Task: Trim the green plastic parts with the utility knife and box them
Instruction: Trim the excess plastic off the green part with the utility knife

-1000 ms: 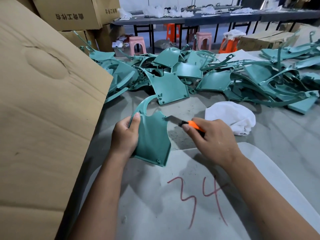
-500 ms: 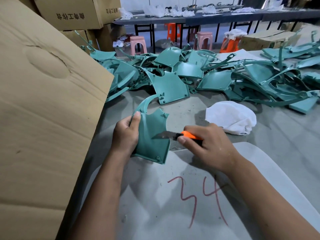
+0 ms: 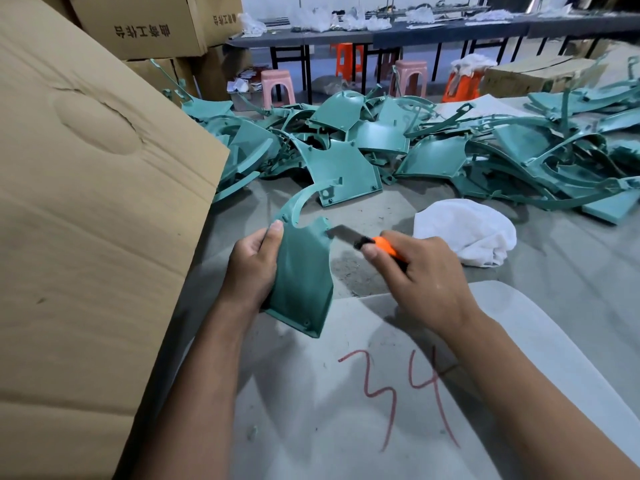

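Observation:
My left hand (image 3: pixel 254 268) grips a green plastic part (image 3: pixel 303 275) by its left edge and holds it upright over the table, its curved arm reaching up and away. My right hand (image 3: pixel 420 282) grips an orange utility knife (image 3: pixel 382 247). The knife's blade (image 3: pixel 341 233) touches the upper right corner of the part. A big pile of green parts (image 3: pixel 398 150) lies across the back of the table. A cardboard box flap (image 3: pixel 86 220) rises at my left.
A white cloth (image 3: pixel 465 232) lies right of the knife. A pale sheet marked "34" in red (image 3: pixel 398 393) covers the near table. Cardboard boxes (image 3: pixel 145 26) stand at the back left; stools and a long dark table stand behind.
The knife has moved back up from the middle of the part's right edge to its upper right corner. My left hand has tilted the part slightly.

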Demonstrator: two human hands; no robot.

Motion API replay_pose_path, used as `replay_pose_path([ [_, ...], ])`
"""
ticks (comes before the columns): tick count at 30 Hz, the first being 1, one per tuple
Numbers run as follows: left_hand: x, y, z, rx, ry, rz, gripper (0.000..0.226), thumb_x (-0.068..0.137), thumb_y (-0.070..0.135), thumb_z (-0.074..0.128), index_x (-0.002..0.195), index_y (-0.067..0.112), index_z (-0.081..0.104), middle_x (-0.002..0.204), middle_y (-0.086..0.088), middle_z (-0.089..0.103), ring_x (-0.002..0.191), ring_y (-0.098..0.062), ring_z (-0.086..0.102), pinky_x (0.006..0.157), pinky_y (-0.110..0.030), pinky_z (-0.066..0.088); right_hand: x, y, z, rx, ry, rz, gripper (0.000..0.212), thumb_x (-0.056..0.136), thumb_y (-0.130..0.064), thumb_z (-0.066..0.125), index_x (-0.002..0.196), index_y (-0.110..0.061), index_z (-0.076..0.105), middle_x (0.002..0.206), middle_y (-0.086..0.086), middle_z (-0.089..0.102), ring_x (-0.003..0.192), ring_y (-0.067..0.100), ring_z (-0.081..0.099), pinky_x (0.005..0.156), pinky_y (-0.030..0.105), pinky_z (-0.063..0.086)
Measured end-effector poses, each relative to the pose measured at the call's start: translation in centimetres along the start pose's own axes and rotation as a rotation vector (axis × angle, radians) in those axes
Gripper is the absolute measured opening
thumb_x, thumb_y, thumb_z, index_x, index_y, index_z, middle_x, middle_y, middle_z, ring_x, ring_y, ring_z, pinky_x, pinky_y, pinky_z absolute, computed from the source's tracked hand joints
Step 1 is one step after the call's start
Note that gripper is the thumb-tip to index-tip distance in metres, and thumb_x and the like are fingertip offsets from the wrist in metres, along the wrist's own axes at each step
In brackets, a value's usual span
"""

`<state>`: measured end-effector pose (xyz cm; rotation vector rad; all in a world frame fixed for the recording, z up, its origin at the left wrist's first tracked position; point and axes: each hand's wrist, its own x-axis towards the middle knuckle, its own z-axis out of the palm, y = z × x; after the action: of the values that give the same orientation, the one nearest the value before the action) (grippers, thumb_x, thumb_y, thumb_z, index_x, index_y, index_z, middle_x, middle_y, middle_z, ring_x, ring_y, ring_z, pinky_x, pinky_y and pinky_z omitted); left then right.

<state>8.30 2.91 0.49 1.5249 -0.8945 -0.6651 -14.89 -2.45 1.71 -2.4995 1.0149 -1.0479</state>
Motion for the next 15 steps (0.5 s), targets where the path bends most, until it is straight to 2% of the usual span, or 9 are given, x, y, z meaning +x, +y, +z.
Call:
replay_pose_path([
  [1, 0.0, 0.1, 0.1, 0.005, 0.010, 0.003, 0.059, 0.086, 0.062, 0.052, 0.091, 0.007, 0.070, 0.083, -0.008, 0.073, 0.077, -0.019, 0.065, 0.072, -0.038, 0.053, 0.1, 0.1, -0.1, -0.039, 0.051, 0.030, 0.052, 0.100, -0.066, 0.036, 0.067, -0.026, 0.040, 0.048, -0.008, 0.041, 0.045, 0.011, 0.044, 0.049, 0.029, 0.028],
  [3, 0.0, 0.4, 0.5, -0.003, 0.034, 0.012, 0.061, 0.091, 0.057, 0.053, 0.094, -0.003, 0.065, 0.084, -0.017, 0.071, 0.078, -0.022, 0.063, 0.075, -0.044, 0.055, -0.1, -0.1, -0.1, -0.039, 0.104, 0.006, 0.051, 0.102, -0.064, 0.038, 0.068, -0.025, 0.039, 0.048, -0.008, 0.038, 0.045, 0.014, 0.043, 0.049, 0.031, 0.028],
  [5, -0.2, 0.7, 0.9, -0.023, 0.041, 0.018, 0.056, 0.099, 0.050, 0.053, 0.097, -0.004, 0.066, 0.096, -0.027, 0.072, 0.081, -0.030, 0.068, 0.080, -0.055, 0.058, -0.4, -0.9, 0.1, 0.086, 0.044, -0.106, 0.047, 0.103, -0.061, 0.042, 0.070, -0.028, 0.039, 0.050, -0.009, 0.038, 0.045, 0.013, 0.043, 0.048, 0.031, 0.030],
  [6, -0.3, 0.7, 1.1, -0.037, 0.035, 0.013, 0.052, 0.103, 0.046, 0.052, 0.096, -0.003, 0.068, 0.097, -0.025, 0.073, 0.081, -0.032, 0.069, 0.080, -0.056, 0.058, -0.5, -1.2, 0.2, 0.141, 0.003, -0.154, 0.045, 0.104, -0.060, 0.042, 0.071, -0.030, 0.038, 0.051, -0.009, 0.037, 0.046, 0.013, 0.042, 0.049, 0.029, 0.030],
  [8, -0.4, 0.7, 1.1, -0.080, 0.011, -0.004, 0.046, 0.106, 0.042, 0.049, 0.092, 0.005, 0.072, 0.083, -0.015, 0.076, 0.073, -0.024, 0.070, 0.068, -0.045, 0.060, -0.4, -1.2, 0.4, 0.156, -0.005, -0.162, 0.044, 0.104, -0.060, 0.042, 0.071, -0.031, 0.038, 0.052, -0.010, 0.038, 0.046, 0.013, 0.043, 0.050, 0.026, 0.029],
  [11, -0.5, 0.9, 0.8, -0.182, -0.034, -0.029, 0.044, 0.107, 0.039, 0.047, 0.084, 0.014, 0.074, 0.067, -0.002, 0.071, 0.058, -0.014, 0.067, 0.050, -0.026, 0.054, 0.2, -0.6, 0.2, 0.019, 0.131, -0.003, 0.049, 0.103, -0.060, 0.040, 0.069, -0.025, 0.040, 0.050, -0.008, 0.040, 0.045, 0.013, 0.043, 0.047, 0.031, 0.029],
  [13, -0.5, 1.0, 0.9, -0.227, -0.049, -0.036, 0.045, 0.108, 0.039, 0.046, 0.083, 0.018, 0.077, 0.064, -0.001, 0.069, 0.056, -0.014, 0.066, 0.048, -0.024, 0.052, 0.1, 0.0, -0.1, -0.027, 0.224, 0.085, 0.048, 0.103, -0.058, 0.040, 0.067, -0.027, 0.032, 0.049, -0.007, 0.036, 0.046, 0.014, 0.038, 0.049, 0.033, 0.026],
  [15, -0.5, 0.9, 1.3, -0.218, -0.046, -0.038, 0.044, 0.107, 0.040, 0.047, 0.081, 0.028, 0.080, 0.066, 0.000, 0.071, 0.060, -0.014, 0.068, 0.053, -0.028, 0.055, -0.1, 0.1, -0.3, 0.063, 0.219, 0.069, 0.047, 0.104, -0.056, 0.042, 0.067, -0.029, 0.031, 0.051, -0.006, 0.036, 0.047, 0.015, 0.037, 0.049, 0.036, 0.028],
])
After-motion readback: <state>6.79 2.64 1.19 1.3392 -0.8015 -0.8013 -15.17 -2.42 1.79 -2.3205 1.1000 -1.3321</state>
